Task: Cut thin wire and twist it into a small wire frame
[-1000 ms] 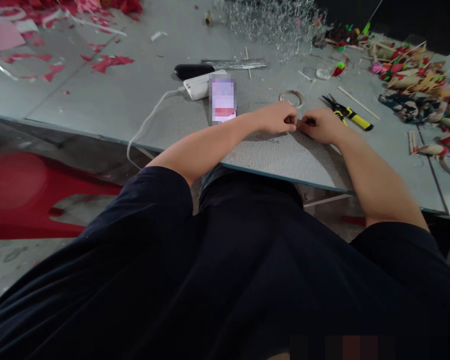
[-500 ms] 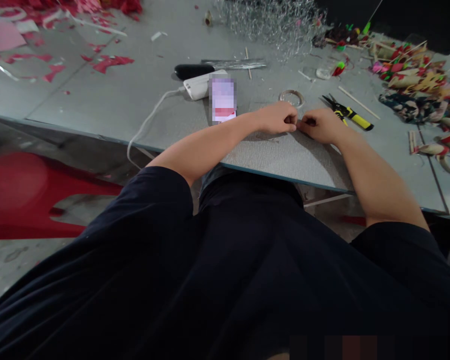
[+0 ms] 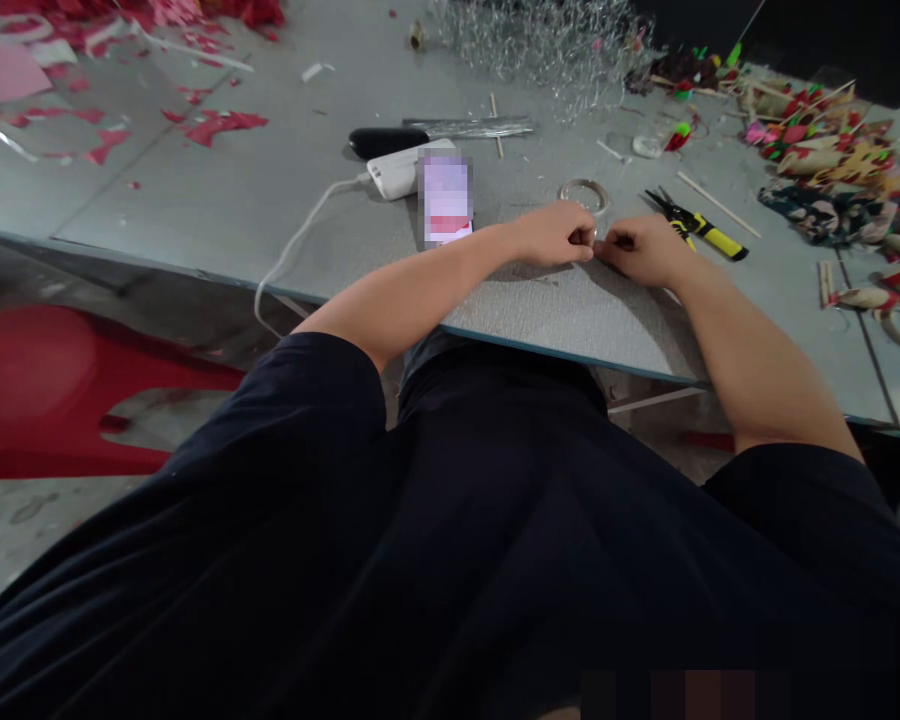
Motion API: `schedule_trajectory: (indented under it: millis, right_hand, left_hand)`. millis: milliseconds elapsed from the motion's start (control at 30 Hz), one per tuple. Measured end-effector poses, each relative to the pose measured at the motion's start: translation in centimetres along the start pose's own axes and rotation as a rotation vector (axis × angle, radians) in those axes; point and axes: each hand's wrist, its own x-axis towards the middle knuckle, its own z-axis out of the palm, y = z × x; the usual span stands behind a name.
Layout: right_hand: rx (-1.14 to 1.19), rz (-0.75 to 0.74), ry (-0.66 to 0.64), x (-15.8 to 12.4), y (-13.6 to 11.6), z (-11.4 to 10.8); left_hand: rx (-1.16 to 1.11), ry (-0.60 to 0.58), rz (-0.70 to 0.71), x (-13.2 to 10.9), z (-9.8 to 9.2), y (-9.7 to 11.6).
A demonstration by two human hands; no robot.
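Observation:
My left hand (image 3: 564, 234) and my right hand (image 3: 640, 248) meet over the near part of the table (image 3: 540, 310), fingertips almost touching. Both are closed in a pinch. Whatever lies between the fingers is too small to make out. Just beyond the left hand is a ring-shaped roll (image 3: 585, 194), perhaps tape, lying flat. Close to the right hand rest pliers (image 3: 701, 230) with black jaws and yellow-and-black handles, partly covered by that hand. A lit phone (image 3: 446, 195), its screen blurred, leans by my left forearm.
A white power bank (image 3: 401, 173) with a cable sits behind the phone, near a bundle of thin wires (image 3: 472, 128). Tangled silvery wire (image 3: 547, 50) lies at the back. Coloured craft pieces (image 3: 810, 155) pile up at right, red scraps (image 3: 225, 125) at left. A red stool (image 3: 60, 390) stands below.

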Motion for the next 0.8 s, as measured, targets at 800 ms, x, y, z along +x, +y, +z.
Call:
schedule_trajectory:
  millis: [800]
  right_hand:
    - [0.202,0.107,0.212,-0.2,-1.4,-1.1]
  left_hand:
    - [-0.067,0.282,-0.139,0.7,-0.8,-0.4]
